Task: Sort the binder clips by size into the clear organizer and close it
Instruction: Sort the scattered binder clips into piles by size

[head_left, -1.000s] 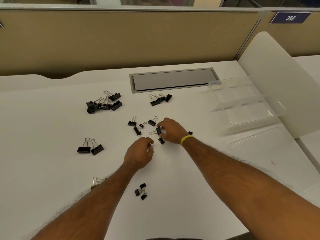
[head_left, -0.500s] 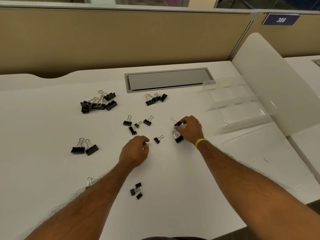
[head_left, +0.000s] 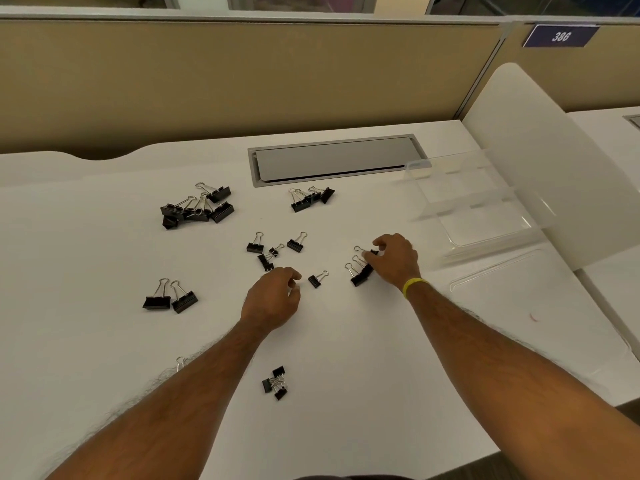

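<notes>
You are at the gathering step. The clear organizer (head_left: 485, 202) stands open at the far right of the counter (head_left: 104, 341), one half raised toward the white divider (head_left: 540, 150), and it looks empty. Your right hand (head_left: 394, 261) is curled round a few small clips (head_left: 360, 271) near it, pinching one at the fingertips. Your left hand (head_left: 273, 296) is curled just beside a single small clip (head_left: 317, 278); I cannot tell if it holds anything. The next move, I judge, is to carry the right hand's clips into one compartment and keep that size there.

A tan partition (head_left: 242, 81) backs the white counter, which has a grey cable hatch (head_left: 332, 159) set in it. The large clips (head_left: 197, 207) lie far left and the mid-sized clips (head_left: 311, 197) by the hatch.
</notes>
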The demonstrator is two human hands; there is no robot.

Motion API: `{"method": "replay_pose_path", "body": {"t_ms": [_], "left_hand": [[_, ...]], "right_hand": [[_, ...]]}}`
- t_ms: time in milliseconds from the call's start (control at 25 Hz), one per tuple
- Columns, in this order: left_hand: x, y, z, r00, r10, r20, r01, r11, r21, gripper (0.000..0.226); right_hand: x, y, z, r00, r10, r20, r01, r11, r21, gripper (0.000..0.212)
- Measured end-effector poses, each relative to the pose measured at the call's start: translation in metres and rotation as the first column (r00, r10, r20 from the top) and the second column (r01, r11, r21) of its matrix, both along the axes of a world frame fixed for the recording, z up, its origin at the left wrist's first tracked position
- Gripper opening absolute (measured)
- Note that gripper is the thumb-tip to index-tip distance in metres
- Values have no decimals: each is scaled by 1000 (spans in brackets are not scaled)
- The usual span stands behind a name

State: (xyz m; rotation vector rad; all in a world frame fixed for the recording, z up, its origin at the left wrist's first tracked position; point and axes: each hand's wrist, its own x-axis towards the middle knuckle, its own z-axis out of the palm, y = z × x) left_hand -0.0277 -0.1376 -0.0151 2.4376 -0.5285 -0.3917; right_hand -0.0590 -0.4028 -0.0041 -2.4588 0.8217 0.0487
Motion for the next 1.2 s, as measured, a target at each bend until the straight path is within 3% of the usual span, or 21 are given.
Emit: {"method": "replay_pose_path", "body": {"t_ms": [280, 360, 600, 880, 1200], "left_hand": [[17, 11, 1, 999, 44, 21, -44, 999, -19, 23], [22, 18, 1, 997, 70, 36, -70, 997, -12, 24], [57, 30, 8, 958, 271, 92, -272, 962, -5, 24], [101, 20, 5, 938, 346, -23, -342, 934, 101, 30], [114, 9, -3, 939, 342, -47, -331, 931, 150, 29]], "right_hand": [[39, 66, 7, 968, 232, 95, -240, 968, 75, 30], [53, 83, 6, 952, 298, 69, -304, 948, 95, 32], [79, 106, -1, 873, 477, -102, -483, 875, -44, 50], [77, 104, -13, 878, 476, -54, -476, 880, 12, 22], [65, 94, -15, 844, 532, -68, -536, 843, -56, 18]]}}
